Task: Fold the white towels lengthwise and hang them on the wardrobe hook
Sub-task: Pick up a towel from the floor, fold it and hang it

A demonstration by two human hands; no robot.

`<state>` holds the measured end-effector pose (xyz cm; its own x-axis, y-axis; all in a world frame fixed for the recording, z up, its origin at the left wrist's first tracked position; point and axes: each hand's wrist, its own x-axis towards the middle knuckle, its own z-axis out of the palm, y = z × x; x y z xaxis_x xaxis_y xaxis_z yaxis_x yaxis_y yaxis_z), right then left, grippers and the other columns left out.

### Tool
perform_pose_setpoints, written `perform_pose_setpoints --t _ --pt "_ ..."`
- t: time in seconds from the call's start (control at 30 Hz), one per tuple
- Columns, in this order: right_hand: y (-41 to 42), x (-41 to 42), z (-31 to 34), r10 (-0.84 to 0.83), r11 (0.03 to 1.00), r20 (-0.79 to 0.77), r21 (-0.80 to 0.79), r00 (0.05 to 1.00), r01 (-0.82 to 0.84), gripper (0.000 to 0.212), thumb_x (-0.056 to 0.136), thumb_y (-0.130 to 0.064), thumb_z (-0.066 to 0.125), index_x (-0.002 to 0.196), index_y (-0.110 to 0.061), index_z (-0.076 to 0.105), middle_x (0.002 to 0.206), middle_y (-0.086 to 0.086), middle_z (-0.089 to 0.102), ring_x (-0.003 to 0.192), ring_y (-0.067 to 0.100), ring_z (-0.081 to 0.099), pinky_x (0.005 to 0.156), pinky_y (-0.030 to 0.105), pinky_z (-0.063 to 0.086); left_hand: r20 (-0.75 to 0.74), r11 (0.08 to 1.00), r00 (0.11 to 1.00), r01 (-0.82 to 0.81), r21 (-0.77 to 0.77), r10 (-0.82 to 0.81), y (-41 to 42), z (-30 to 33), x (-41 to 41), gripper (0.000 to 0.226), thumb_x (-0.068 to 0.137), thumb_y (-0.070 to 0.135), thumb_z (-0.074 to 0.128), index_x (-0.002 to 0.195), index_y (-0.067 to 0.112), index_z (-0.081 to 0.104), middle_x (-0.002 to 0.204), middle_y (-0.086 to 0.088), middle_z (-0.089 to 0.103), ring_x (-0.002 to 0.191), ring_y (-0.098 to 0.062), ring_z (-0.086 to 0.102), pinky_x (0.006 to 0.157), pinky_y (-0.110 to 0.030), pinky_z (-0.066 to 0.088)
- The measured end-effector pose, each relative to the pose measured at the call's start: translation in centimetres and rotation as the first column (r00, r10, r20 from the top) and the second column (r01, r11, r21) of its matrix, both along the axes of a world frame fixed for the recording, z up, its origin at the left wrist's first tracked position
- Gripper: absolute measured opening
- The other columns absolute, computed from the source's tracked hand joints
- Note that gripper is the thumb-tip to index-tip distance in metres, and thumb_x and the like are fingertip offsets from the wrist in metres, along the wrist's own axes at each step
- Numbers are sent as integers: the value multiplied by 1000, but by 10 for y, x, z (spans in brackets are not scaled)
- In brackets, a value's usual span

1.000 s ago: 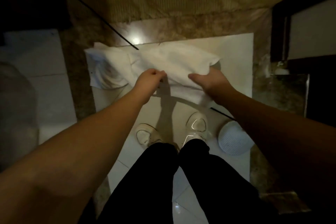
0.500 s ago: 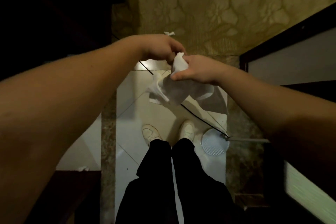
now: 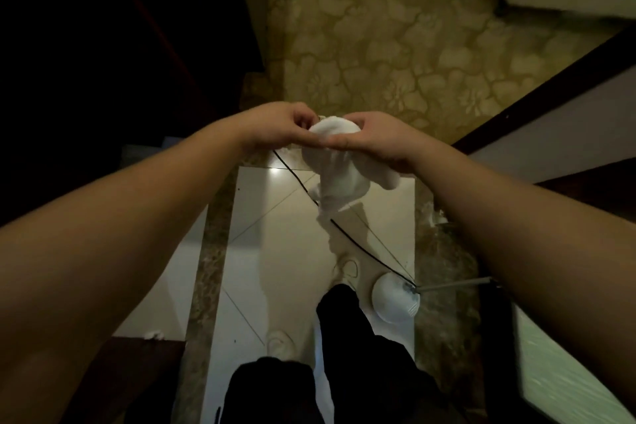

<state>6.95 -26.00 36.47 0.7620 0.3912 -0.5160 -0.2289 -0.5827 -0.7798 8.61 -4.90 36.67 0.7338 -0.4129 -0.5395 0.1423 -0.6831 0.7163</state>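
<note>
A dim room lies below: glossy white floor tiles [image 3: 292, 251] bordered by strips of mottled brown stone, and beyond them a tan carpet [image 3: 395, 45] with a flower-like pattern. The person stands looking down past both forearms, black trousers [image 3: 361, 354] and white shoes [image 3: 347, 268] showing at the bottom. Both hands meet at chest height above the tile. The left hand [image 3: 275, 127] has its fingers curled, pinching the top of a white towel [image 3: 330, 162] from the left; the right hand [image 3: 375, 141] grips the same bunched top from the right, thumb laid along its front edge. The towel is gathered into a rounded lump between the two hands, and the rest of it hangs down in loose folds under the right wrist, clear of the floor. A thin black cable [image 3: 351, 237] runs diagonally over the tiles beneath the towel toward a round white device [image 3: 394, 299] lying just beside the right shoe. A dark wooden frame [image 3: 537, 89] slants along the right side.
</note>
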Motion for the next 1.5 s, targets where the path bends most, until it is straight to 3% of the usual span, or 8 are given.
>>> perform_pose_setpoints --t 0.13,0.33,0.43,0.6,0.8,1.0,1.17,1.5 --pt "15 -30 44 62 997 52 -51 997 -59 20 74 -56 77 88 -43 73 84 -18 73 76 -4 67 67 22 50 104 1000 994 -18 -16 20 15 51 -47 25 84 24 77 94 3 68 100 -12 68 92 -25 66 88 -45 55" --pt "48 -87 142 107 993 190 -72 976 -95 27 82 -48 77 100 -28 72 87 -13 73 77 -1 68 63 16 52 120 950 966 -194 -245 228 47 150 -121 24 70 17 72 55 24 54 58 8 49 61 -10 49 57 -23 41" --pt "55 -111 197 101 993 268 -87 958 -80 29 83 -46 78 103 -25 72 95 -4 74 89 10 69 79 32 55 79 884 960 -214 -416 270 64 197 -155 32 80 3 71 67 19 46 63 3 51 60 -7 53 54 -20 43" --pt "71 -151 278 157 981 401 -167 902 -96 27 83 -60 72 95 -37 69 89 -17 69 81 -6 66 68 15 50 26 817 951 -251 -519 309 89 269 -203 28 86 -6 67 96 16 52 87 0 60 72 -11 63 60 -22 54" --pt "92 -204 324 126 992 528 -77 840 -100 21 81 -63 70 85 -43 66 86 -14 71 81 4 69 74 27 55 69 797 939 -246 -551 338 112 330 -277 38 81 0 68 115 14 60 105 -2 66 84 -12 73 71 -26 58" --pt "89 -288 357 228 972 635 -110 738 -206 31 81 -65 66 84 -34 65 77 -13 67 69 0 65 59 19 43 405 964 875 -237 -122 266 116 361 -380 30 80 25 81 106 27 67 95 8 74 87 -10 73 65 -17 55" --pt "75 -362 383 327 944 725 -228 607 -237 33 79 -69 56 80 -36 58 83 -14 60 75 3 57 60 26 35 522 940 815 -334 65 253 113 378 -474 24 72 52 81 90 39 72 87 17 74 76 0 71 66 -24 49" --pt "90 -485 422 445 888 766 -310 463 -341 28 91 -54 64 78 -31 54 82 -7 56 73 9 53 59 26 32 603 644 784 -540 541 151 145 410 -644 46 72 69 75 68 25 65 58 11 64 56 -2 56 53 -26 36"
